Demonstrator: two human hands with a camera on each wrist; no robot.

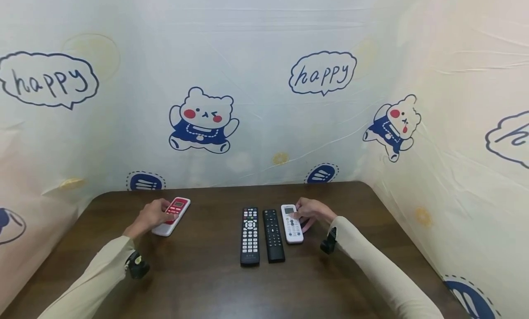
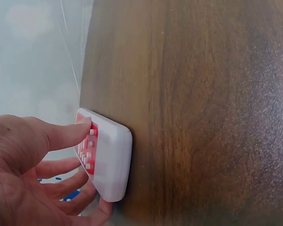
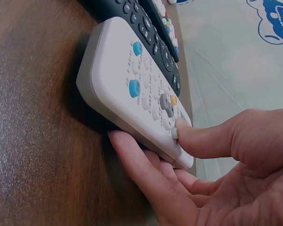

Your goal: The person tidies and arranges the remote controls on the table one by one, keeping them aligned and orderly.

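At the left of the table, my left hand (image 1: 153, 214) grips a red-and-white remote control (image 1: 168, 228). The left wrist view has the thumb on the red button face of that remote (image 2: 114, 157), with the other fingers along its far side and end. My right hand (image 1: 316, 210) holds a white remote control (image 1: 294, 232) at the right end of a row. In the right wrist view its thumb presses on the face of the white remote (image 3: 114, 70), near grey and yellow buttons, and the fingers lie at its side edge. Whether either remote is raised I cannot tell.
Two black remote controls lie side by side left of the white one: a wider one (image 1: 250, 257) with white buttons and a slimmer one (image 1: 275, 252). The dark wooden table (image 1: 206, 287) meets a patterned sheet (image 1: 264, 103) behind and at both sides.
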